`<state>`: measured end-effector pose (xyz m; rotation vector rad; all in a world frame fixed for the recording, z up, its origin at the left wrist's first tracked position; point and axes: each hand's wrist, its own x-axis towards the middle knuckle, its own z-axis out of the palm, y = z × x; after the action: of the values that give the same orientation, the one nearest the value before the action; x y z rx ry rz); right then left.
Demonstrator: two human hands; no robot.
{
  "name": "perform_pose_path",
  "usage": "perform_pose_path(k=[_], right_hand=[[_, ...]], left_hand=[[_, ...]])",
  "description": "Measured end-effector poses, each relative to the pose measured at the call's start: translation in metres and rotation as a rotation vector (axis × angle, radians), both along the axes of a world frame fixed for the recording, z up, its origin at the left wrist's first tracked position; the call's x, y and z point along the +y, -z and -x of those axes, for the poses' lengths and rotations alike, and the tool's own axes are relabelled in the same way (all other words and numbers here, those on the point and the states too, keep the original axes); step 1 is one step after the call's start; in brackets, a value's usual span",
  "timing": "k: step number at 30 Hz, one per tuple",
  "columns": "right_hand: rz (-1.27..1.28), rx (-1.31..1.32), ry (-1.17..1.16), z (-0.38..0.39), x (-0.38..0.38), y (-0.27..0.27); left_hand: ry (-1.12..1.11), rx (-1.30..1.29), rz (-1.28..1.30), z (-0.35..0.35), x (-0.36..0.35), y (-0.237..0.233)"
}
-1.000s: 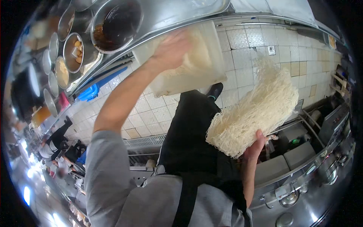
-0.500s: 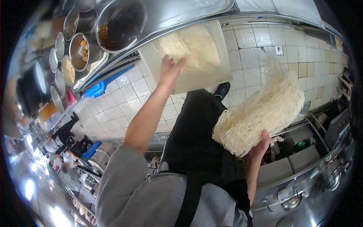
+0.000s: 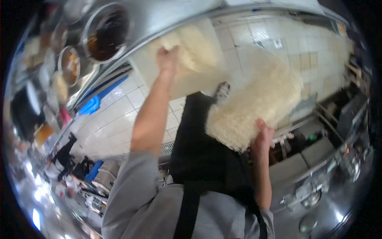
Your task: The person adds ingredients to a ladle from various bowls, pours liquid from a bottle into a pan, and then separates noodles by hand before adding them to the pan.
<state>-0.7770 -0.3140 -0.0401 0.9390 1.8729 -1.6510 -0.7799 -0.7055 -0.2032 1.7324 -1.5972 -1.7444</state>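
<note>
Right hand (image 3: 262,137) clamps the near edge of noodle slab (image 3: 254,95), long axis running far-right; left hand (image 3: 167,57), farther left, curls at white tub (image 3: 179,85) just beside the slab, its grip blurred.

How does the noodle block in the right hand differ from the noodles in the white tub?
The noodle block is out in the air, gripped at its lower edge by the right hand; the tub noodles lie inside the white tub, with the left hand at them. The noodle block shows whole and looks larger; the tub noodles are partly hidden. Both are pale mats of thin strands.
</note>
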Motion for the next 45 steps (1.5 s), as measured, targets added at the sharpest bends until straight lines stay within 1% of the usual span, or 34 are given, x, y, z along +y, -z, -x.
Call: perform_pose_path(k=[1, 2, 3, 5, 7, 10, 12, 14, 15, 16, 17, 19, 20, 21, 22, 23, 24, 26, 27, 29, 30, 32, 33, 35, 36, 37, 38, 39, 40, 42, 43, 45], right_hand=[[-0.006, 0.013, -0.026, 0.003, -0.011, -0.016], [0.003, 0.03, -0.061, 0.01, -0.027, -0.028], [0.104, 0.036, -0.085, 0.011, -0.022, -0.023], [0.137, 0.059, -0.08, 0.015, -0.03, -0.024], [0.184, 0.076, -0.082, 0.014, -0.035, -0.022], [0.205, 0.033, -0.073, 0.015, -0.043, -0.023], [0.227, 0.017, -0.096, 0.014, -0.047, -0.022], [0.307, 0.012, -0.144, 0.015, -0.058, -0.031], [0.319, 0.013, -0.154, 0.015, -0.062, -0.035], [0.324, -0.012, -0.232, 0.016, -0.064, -0.039], [0.328, -0.036, -0.309, 0.016, -0.065, -0.042], [0.365, -0.018, -0.348, 0.015, -0.064, -0.048], [0.395, -0.003, -0.373, 0.015, -0.064, -0.049], [0.399, -0.002, -0.378, 0.015, -0.063, -0.052], [0.458, -0.02, -0.392, 0.015, -0.062, -0.056], [0.517, -0.035, -0.408, 0.017, -0.062, -0.058], [0.519, -0.029, -0.416, 0.021, -0.06, -0.057], [0.527, -0.068, -0.437, 0.028, -0.05, -0.056], [0.538, -0.082, -0.46, 0.032, -0.045, -0.057], [0.546, -0.062, -0.518, 0.038, -0.033, -0.062], [0.558, -0.071, -0.542, 0.04, -0.03, -0.062], [0.609, 0.018, -0.558, 0.039, -0.021, -0.063], [0.611, 0.008, -0.569, 0.039, -0.019, -0.063], [0.361, -0.034, -0.491, 0.04, -0.016, -0.065], [0.238, -0.048, -0.452, 0.041, -0.016, -0.065], [0.239, -0.052, -0.46, 0.04, -0.015, -0.064], [0.335, 0.048, -0.363, 0.037, -0.012, -0.062], [0.427, 0.146, -0.26, 0.033, -0.007, -0.06], [0.423, 0.141, -0.259, 0.03, 0.005, -0.047], [0.176, 0.146, -0.253, 0.03, 0.039, -0.004], [0.176, 0.145, -0.251, 0.03, 0.052, 0.007], [0.163, 0.082, -0.292, 0.024, 0.07, 0.019]], left_hand=[[0.027, 0.165, -0.106, -0.002, -0.005, -0.004], [0.084, 0.144, -0.016, -0.009, -0.002, -0.018], [0.137, 0.126, 0.091, -0.02, 0.003, -0.041], [0.268, 0.181, 0.095, -0.045, 0.015, -0.092], [0.32, 0.147, 0.006, -0.069, 0.03, -0.143], [0.347, 0.241, -0.015, -0.089, 0.056, -0.197], [0.192, 0.509, -0.3, -0.088, 0.075, -0.221], [0.207, 0.607, -0.405, -0.081, 0.099, -0.22], [0.397, 0.439, -0.386, -0.078, 0.106, -0.217], [0.579, 0.267, -0.364, -0.074, 0.111, -0.214], [0.572, 0.269, -0.351, -0.071, 0.112, -0.21], [0.733, 0.176, 0.335, -0.062, 0.111, -0.205], [0.729, 0.179, 0.346, -0.059, 0.103, -0.206], [0.674, 0.364, -0.216, -0.057, 0.093, -0.212], [0.577, 0.534, -0.777, -0.057, 0.085, -0.215], [0.629, 0.527, -0.843, -0.063, 0.084, -0.2], [0.627, 0.534, -0.836, -0.06, 0.086, -0.206], [0.774, 0.501, -0.684, -0.051, 0.099, -0.228], [0.749, 0.497, -0.671, -0.049, 0.102, -0.234], [0.802, 0.506, -0.573, -0.043, 0.105, -0.24], [0.778, 0.503, -0.558, -0.04, 0.105, -0.24], [0.878, 0.378, -0.668, -0.036, 0.109, -0.239], [0.864, 0.377, -0.668, -0.033, 0.119, -0.237], [0.898, 0.433, -0.55, -0.026, 0.144, -0.232], [0.89, 0.434, -0.547, -0.023, 0.15, -0.232], [0.899, 0.489, -0.47, -0.02, 0.155, -0.236], [0.909, 0.54, -0.397, -0.017, 0.156, -0.242], [0.989, 0.479, -0.38, -0.012, 0.14, -0.262], [0.988, 0.477, -0.386, -0.013, 0.134, -0.26], [0.87, 0.766, -0.513, -0.012, 0.12, -0.256], [0.85, 0.82, -0.585, -0.02, 0.112, -0.236], [0.601, 0.605, -0.825, -0.021, 0.084, -0.218]])
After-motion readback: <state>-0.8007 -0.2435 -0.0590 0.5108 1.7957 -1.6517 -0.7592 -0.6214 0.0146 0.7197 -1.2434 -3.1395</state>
